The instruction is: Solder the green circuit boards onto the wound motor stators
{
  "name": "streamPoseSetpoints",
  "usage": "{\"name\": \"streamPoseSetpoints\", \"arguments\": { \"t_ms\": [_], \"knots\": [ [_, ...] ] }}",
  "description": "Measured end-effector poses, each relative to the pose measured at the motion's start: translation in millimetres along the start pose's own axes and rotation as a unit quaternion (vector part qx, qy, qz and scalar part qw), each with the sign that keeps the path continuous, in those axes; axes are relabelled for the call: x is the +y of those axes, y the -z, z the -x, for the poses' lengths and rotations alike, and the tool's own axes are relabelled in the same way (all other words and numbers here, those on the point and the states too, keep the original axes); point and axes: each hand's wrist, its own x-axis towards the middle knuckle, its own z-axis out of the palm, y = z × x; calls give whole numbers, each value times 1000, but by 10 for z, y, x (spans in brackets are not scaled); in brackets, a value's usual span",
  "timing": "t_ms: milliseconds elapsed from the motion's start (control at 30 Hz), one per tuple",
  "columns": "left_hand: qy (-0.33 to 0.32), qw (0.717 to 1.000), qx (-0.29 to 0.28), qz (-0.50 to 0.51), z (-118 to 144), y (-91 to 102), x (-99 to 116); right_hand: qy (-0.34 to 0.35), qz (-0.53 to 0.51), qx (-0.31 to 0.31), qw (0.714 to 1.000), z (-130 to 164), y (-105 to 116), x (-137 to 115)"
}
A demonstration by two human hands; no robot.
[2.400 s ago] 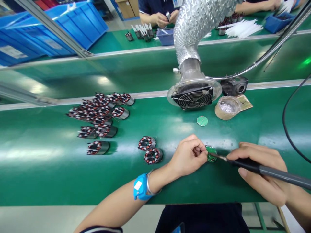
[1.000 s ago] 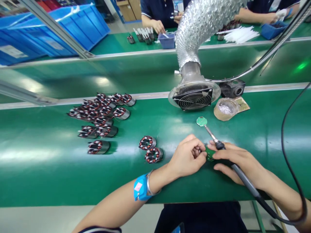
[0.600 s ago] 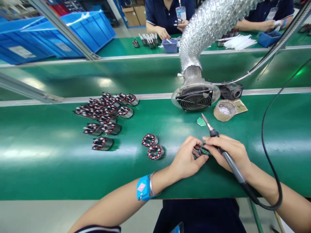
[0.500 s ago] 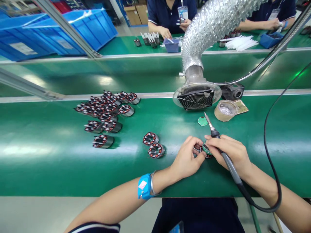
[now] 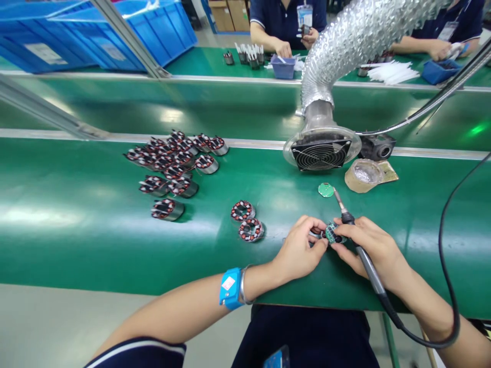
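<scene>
My left hand (image 5: 299, 248) and my right hand (image 5: 368, 245) meet over a small motor stator with a round green circuit board (image 5: 332, 234) on it, and both pinch it with their fingertips. A soldering iron (image 5: 356, 240) lies along my right hand, its tip pointing up and away toward a loose green board (image 5: 326, 189) on the mat. Its black cord (image 5: 447, 266) loops off to the right. There is a blue strap (image 5: 230, 288) on my left wrist.
Two wound stators (image 5: 246, 220) lie just left of my hands, and a pile of several more (image 5: 174, 163) sits farther left. A fume fan on a silver duct (image 5: 321, 148) and a solder-tip pot (image 5: 362, 175) stand behind. Other people work at the far bench (image 5: 284, 30).
My right hand turned the iron from touching the board to pointing away, then joined my left hand on the stator and board. The view shifted slightly.
</scene>
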Motion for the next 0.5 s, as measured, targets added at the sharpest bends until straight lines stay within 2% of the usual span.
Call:
{"name": "streamPoseSetpoints", "arguments": {
  "t_ms": [367,500],
  "knots": [
    [-10,1000,-4,8,13,22,-53,-62,9,88,994,83,-162,-44],
    [-10,1000,7,23,23,0,-111,-71,5,100,992,108,-200,-54]
  ]
}}
